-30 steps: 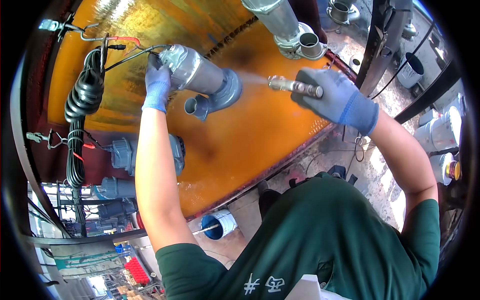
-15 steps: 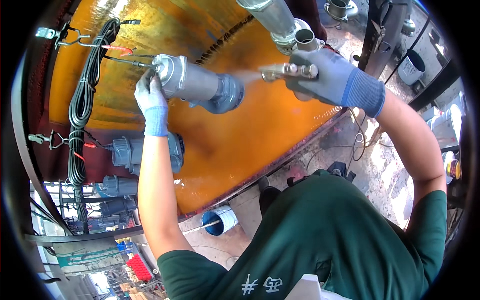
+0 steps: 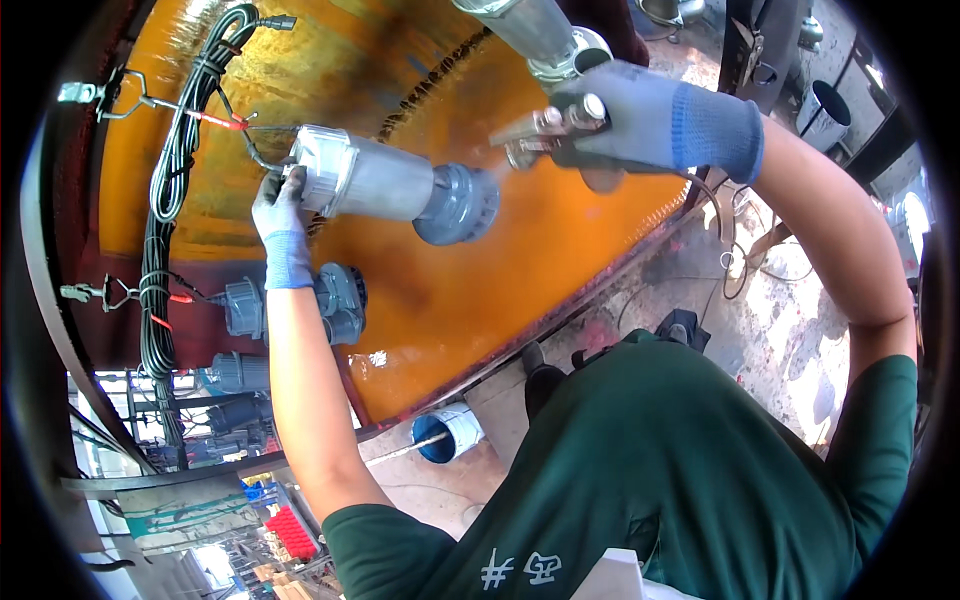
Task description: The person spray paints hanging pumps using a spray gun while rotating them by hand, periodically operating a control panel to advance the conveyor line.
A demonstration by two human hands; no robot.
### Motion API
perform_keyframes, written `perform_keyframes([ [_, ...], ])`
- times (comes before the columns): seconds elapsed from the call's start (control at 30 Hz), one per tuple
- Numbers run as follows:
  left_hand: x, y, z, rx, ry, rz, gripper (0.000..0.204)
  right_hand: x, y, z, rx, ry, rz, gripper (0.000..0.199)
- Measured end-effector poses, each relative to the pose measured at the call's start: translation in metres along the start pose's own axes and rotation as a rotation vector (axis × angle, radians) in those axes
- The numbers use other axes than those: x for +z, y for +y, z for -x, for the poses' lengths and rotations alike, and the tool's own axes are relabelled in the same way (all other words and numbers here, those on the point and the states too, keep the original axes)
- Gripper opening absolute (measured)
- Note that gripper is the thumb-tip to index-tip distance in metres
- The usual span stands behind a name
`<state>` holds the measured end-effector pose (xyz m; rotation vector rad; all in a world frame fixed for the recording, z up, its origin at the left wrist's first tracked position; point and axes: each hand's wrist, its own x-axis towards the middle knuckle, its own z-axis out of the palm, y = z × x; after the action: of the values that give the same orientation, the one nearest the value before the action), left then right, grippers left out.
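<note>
Grey cylindrical metal pump (image 3: 385, 182), upper left, looks heavy, rigid and slick; I'd take its left end, where my left grip (image 3: 278, 205) touches, closure unclear, right grip (image 3: 630, 118) clasping the silver metal spray gun (image 3: 540, 133).

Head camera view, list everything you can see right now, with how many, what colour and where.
Large pump: one, silver and blue-grey, upper centre-left
Spray gun: one, metallic, upper centre
Silver unit: one, silver, top centre
Grey pumps: at least three, blue-grey, left, below the large pump
Cable bundle: one, black, left
Clips: at least two, silver, left edge
Panel: one, orange-brown, behind the large pump
Buckets: at least two, whitish, lower centre and upper right
Red item: one, red, lower left
Clothing: green, lower centre
Forearms: two, bare, left and right
Left hand: one, blue-grey glove, at the large pump's cable end
Right hand: one, blue-grey glove, around the spray gun
</note>
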<state>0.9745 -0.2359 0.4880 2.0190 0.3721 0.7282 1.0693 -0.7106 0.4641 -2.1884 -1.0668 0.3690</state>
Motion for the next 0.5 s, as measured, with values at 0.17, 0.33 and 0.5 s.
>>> perform_keyframes([
  [0.17,-0.023,-0.003,-0.005,-0.176,-0.126,0.267,0.035,0.010,0.013,-0.018,0.040,0.035,-0.198,0.038],
  [0.33,-0.010,-0.004,-0.018,-0.169,-0.004,0.163,0.046,0.036,0.050,-0.021,-0.053,-0.116,-0.096,0.040],
  [0.5,-0.025,-0.014,-0.036,-0.136,0.042,0.082,0.047,0.051,0.060,-0.011,-0.072,0.327,-0.285,0.033],
])
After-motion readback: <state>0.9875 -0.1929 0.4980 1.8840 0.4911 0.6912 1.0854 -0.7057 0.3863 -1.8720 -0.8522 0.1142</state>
